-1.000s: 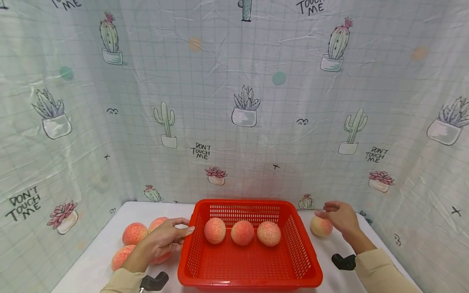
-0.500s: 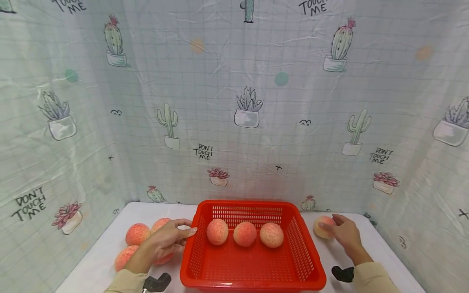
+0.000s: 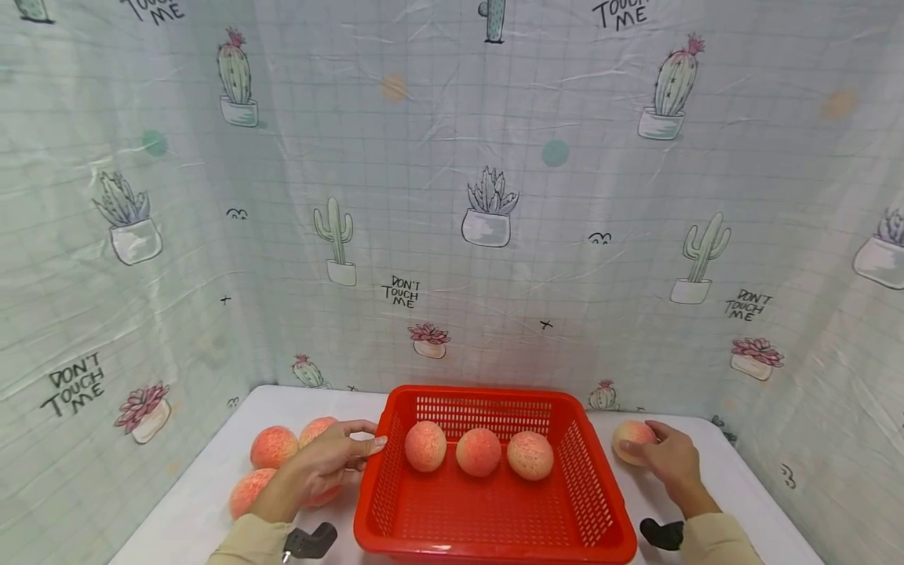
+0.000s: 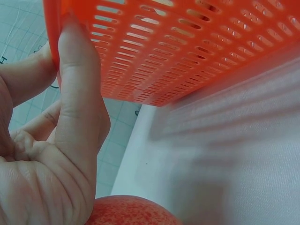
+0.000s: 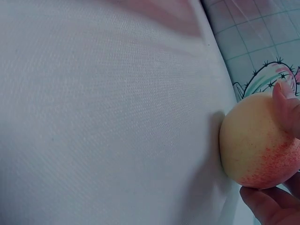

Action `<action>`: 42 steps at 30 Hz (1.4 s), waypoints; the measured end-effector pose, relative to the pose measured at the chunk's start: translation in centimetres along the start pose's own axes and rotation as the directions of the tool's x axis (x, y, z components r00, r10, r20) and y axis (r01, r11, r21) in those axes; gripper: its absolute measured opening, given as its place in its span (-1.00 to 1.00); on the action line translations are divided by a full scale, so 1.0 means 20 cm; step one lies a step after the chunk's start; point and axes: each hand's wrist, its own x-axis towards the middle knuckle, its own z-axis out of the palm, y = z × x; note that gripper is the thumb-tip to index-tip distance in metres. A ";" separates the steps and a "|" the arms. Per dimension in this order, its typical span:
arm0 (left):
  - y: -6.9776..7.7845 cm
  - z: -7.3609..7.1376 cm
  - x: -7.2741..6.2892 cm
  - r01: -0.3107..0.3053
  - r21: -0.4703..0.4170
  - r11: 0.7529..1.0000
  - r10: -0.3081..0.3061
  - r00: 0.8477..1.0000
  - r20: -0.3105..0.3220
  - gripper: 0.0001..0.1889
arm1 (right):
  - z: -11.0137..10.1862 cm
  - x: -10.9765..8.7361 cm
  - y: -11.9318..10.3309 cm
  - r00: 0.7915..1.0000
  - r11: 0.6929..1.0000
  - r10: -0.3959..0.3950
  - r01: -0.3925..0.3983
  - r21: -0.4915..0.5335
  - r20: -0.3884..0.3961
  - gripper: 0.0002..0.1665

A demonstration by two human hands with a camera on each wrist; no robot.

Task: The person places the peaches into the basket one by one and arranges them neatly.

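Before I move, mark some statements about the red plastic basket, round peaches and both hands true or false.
Three round pink-orange peaches sit inside the red plastic basket. True.
That basket is upside down. False: its opening faces up.
The left hand holds the basket's rim. True.
The right hand grips a round yellow-and-red peach. True.
The gripped peach is in the basket. False: it is outside, to the right.
No peaches lie left of the basket. False: several pink peaches do.

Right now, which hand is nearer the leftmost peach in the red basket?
Left. The left hand grips the red basket by its left rim, beside that leftmost peach; the right hand is beyond the opposite side, holding another peach.
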 end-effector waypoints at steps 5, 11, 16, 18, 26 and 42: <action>0.00 0.00 0.01 0.004 -0.002 1.000 -0.004 1.000 -0.001 -0.45 | -0.02 0.00 0.01 1.000 1.000 -0.004 0.004 -0.008 -0.009 0.07; 0.00 0.00 0.00 0.006 -0.006 1.000 -0.006 1.000 -0.013 -0.47 | -0.07 0.00 -0.01 0.999 0.998 -0.043 0.044 -0.033 0.010 0.08; 0.01 0.00 0.00 0.000 0.000 1.000 0.000 1.000 -0.015 -0.48 | -0.10 0.00 -0.03 0.997 0.995 -0.074 0.075 -0.067 0.022 0.09; 0.01 0.00 0.01 -0.005 0.001 1.000 0.005 1.000 -0.005 -0.49 | -0.12 -0.01 -0.04 0.996 0.994 -0.085 0.088 -0.072 0.035 0.09; 0.01 -0.01 0.01 -0.013 0.007 1.000 0.013 1.000 0.013 -0.44 | -0.18 -0.06 -0.10 0.988 0.987 -0.125 0.133 -0.085 0.093 0.10; 0.00 0.00 0.00 -0.019 -0.009 1.000 0.019 1.000 0.021 -0.48 | -0.24 -0.18 -0.25 0.965 0.968 -0.223 0.237 -0.089 0.140 0.11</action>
